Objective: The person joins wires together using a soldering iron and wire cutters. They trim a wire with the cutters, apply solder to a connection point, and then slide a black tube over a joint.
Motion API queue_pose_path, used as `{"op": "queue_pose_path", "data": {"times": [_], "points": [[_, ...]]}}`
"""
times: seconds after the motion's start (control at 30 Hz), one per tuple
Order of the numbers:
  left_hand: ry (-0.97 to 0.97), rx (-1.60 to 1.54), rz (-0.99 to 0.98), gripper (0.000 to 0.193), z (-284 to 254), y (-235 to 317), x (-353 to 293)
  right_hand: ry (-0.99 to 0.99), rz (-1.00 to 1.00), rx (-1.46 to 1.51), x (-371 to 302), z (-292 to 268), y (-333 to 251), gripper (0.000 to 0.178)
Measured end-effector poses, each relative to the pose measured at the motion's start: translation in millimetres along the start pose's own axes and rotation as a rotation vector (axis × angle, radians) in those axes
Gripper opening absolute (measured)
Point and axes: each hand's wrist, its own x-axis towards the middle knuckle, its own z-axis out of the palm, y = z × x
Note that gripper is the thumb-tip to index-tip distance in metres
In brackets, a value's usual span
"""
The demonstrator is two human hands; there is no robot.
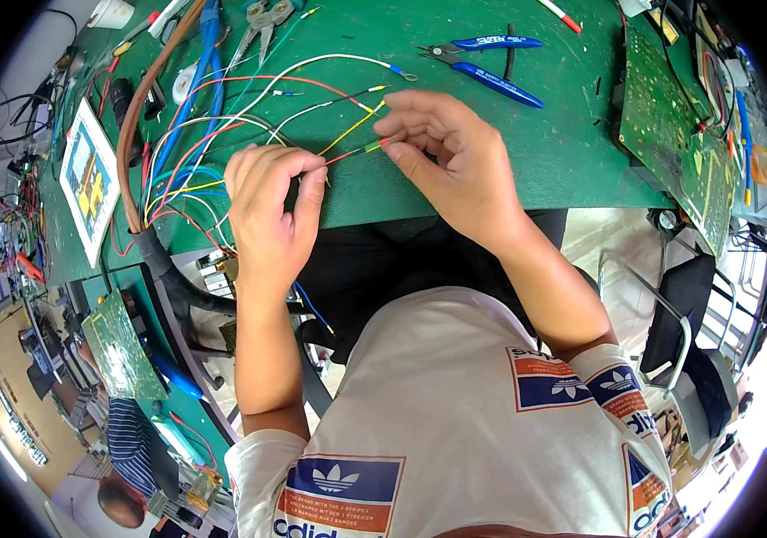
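My left hand [271, 193] is closed, with thumb and forefinger pinching a thin red wire [337, 160] near the table's front edge. Dark and green-yellow sleeving [373, 146] covers the wire toward its red tip. At that tip, my right hand [451, 157] has thumb and forefinger pinched on the wire's end. Just beyond, a yellow wire [348, 132] runs up toward my right fingertips. Several coloured wires fan out from a thick black cable [161, 260] left of my left hand. One white wire [330, 57] arcs over them to a blue-sleeved ring terminal [401, 73].
Blue-handled cutters [496, 81] lie on the green table [545, 152], and pliers [262, 31] lie at the back left. A large circuit board [671, 125] stands at the right. A sheet with a picture [90, 184] leans at the left. Another person [128, 466] is at lower left.
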Motion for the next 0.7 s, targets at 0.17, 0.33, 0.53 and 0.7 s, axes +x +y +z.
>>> {"op": "queue_pose_path", "data": {"times": [0.17, 0.33, 0.53, 0.7], "points": [[0.026, 0.013, 0.020, 0.011, 3.8, -3.1, -3.2, -0.015, 0.015, 0.027, 0.6, -0.5, -0.3, 0.044], [0.049, 0.035, 0.027, 0.013, 8.4, -4.4, -6.3, -0.020, 0.019, 0.027, 0.0, -0.7, -2.2, 0.045], [0.071, 0.026, 0.029, 0.014, 10.2, -6.3, -6.9, 0.052, -0.045, 0.027, 1.1, 3.3, 1.6, 0.041], [0.066, 0.019, 0.027, 0.013, 9.6, -6.9, -7.2, -0.024, 0.014, -0.022, -0.1, 0.8, -3.2, 0.043]]}}
